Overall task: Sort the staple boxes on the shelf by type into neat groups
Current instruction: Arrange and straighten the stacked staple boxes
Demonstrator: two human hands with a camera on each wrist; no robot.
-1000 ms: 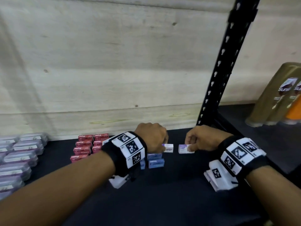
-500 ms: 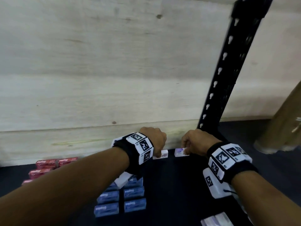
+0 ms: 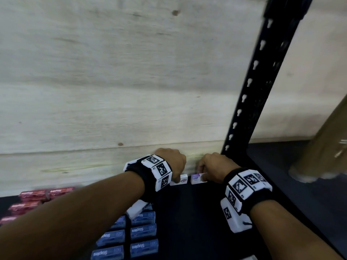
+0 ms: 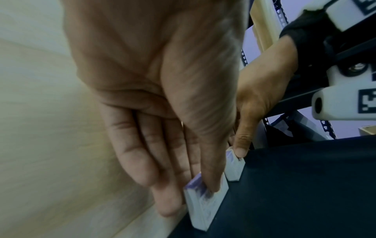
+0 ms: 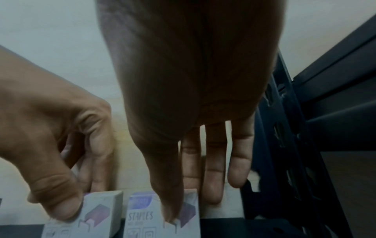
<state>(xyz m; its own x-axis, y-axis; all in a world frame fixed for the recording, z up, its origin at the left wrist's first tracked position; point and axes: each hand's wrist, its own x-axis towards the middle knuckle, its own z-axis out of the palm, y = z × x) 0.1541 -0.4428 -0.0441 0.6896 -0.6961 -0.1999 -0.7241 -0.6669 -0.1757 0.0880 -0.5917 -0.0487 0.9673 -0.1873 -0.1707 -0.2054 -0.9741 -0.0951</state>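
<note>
Two white staple boxes with purple print lie side by side on the black shelf, at the foot of the wooden back wall. My left hand pinches the left box between thumb and fingers. In the left wrist view the thumb presses the top of this box. My right hand pinches the right box, and its thumb lies across the printed face. A narrow gap separates the two boxes. Blue staple boxes sit in two rows nearer me. Red boxes are grouped at the left.
The pale wooden back wall stands right behind the hands. A black perforated upright rises just right of my right hand. A brown package stands on the neighbouring shelf at far right. Another white box corner shows at the bottom edge.
Both hands have carried their white boxes away from me, past the blue rows, up to the back wall. The boxes are closer together.
</note>
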